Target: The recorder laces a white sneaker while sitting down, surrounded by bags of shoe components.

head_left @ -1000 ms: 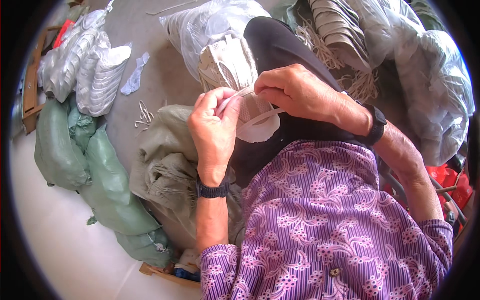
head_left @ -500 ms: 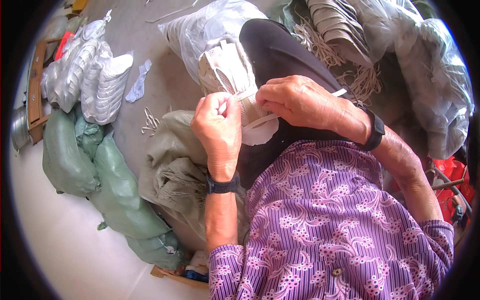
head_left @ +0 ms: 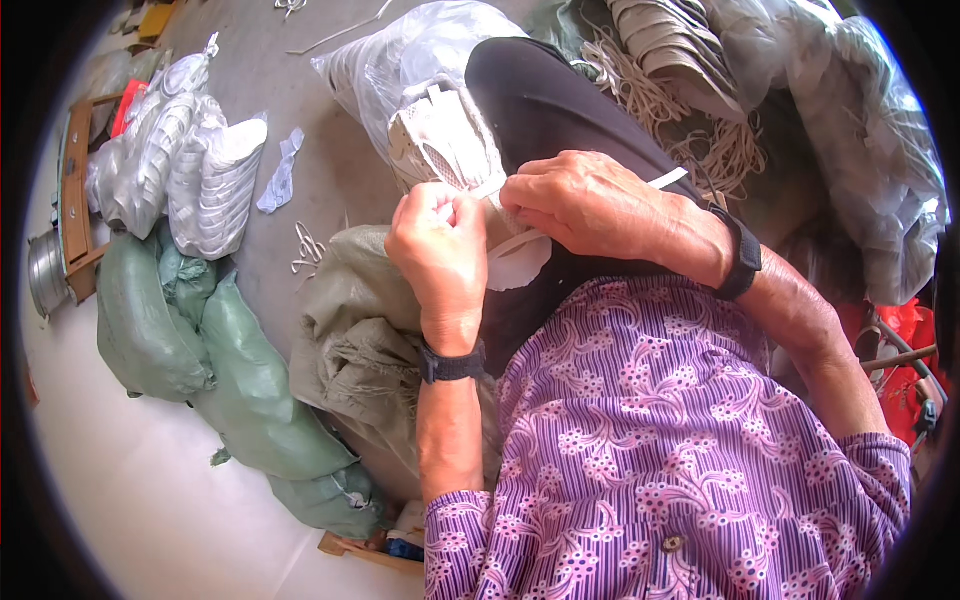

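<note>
A white shoe upper (head_left: 452,145) with mesh sides rests against my dark-trousered leg. My left hand (head_left: 440,250) is closed, its thumb and fingers pinching a flat white shoelace (head_left: 489,187) over the upper. Close beside it on the right, my right hand (head_left: 610,205) is closed on the same lace, with its fingertips turned down and partly hidden. A white lace end (head_left: 668,178) sticks out past the back of my right hand. Below the hands, a pale flap (head_left: 520,268) of the upper hangs by my lap.
Stacked shoe uppers in clear plastic (head_left: 215,185) lie at the left above green sacks (head_left: 250,370). A crumpled beige sack (head_left: 365,300) is beside my left forearm. Loose laces (head_left: 735,160) and more stacked uppers (head_left: 675,50) lie at the upper right, near bagged bundles (head_left: 860,150).
The view has shifted slightly. My right hand and the shoe upper sit a little further left in the picture, and the hands are slightly closer together. Both keep their pinch on the lace.
</note>
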Motion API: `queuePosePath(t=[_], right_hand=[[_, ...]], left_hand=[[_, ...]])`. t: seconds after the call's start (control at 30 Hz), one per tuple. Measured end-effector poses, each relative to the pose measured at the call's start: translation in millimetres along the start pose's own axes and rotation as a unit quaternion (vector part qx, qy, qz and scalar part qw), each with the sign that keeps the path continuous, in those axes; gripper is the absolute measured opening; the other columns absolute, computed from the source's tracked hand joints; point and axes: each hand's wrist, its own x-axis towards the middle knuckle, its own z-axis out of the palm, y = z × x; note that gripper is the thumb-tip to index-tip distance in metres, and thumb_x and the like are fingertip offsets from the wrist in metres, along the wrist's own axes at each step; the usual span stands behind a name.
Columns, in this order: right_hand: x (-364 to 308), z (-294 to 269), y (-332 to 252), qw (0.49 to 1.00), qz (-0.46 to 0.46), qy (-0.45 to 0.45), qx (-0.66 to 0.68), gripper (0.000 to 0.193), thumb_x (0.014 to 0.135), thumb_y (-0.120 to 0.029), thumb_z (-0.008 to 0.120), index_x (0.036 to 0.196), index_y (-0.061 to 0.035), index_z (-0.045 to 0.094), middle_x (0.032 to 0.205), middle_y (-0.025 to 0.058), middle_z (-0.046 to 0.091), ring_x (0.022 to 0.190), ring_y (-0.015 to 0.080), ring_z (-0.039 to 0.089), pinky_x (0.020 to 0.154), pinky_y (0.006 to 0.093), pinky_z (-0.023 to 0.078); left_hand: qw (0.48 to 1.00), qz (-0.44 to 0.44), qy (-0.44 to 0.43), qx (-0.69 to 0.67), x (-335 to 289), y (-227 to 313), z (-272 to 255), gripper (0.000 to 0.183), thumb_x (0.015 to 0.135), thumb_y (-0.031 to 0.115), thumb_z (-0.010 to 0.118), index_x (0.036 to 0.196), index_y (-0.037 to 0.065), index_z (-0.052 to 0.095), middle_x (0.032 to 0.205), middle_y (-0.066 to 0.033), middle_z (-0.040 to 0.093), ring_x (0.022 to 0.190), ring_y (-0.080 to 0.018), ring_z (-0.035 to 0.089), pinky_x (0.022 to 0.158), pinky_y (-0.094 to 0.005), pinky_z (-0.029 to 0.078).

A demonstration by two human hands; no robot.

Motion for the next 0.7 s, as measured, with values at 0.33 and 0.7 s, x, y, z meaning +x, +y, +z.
queuePosePath(t=[0.33,0.7], right_hand=[[-3,4,-1,1.0,-0.009,0.024,0.007,0.008,0.081,-0.009,0.058,0.078,-0.002,0.057,0.073,0.0143,0.061,0.072,0.0354,0.063,0.063,0.0433,0.049],[-2,5,1,1.0,-0.026,0.015,0.006,0.008,0.079,-0.006,0.062,0.085,-0.0024,0.058,0.076,0.013,0.06,0.071,0.0348,0.06,0.063,0.0415,0.048]], left_hand=[[0.93,-0.22,-0.058,-0.288,-5,2,-8,0.009,0.078,0.002,0.066,0.074,0.0,0.058,0.064,0.0068,0.047,0.057,-0.0023,0.039,0.051,-0.02,0.035],[0.997,0.075,0.021,-0.013,-6,1,1,0.015,0.07,-0.005,0.065,0.071,0.005,0.055,0.066,-0.0086,0.054,0.057,-0.0257,0.054,0.052,-0.037,0.044]])
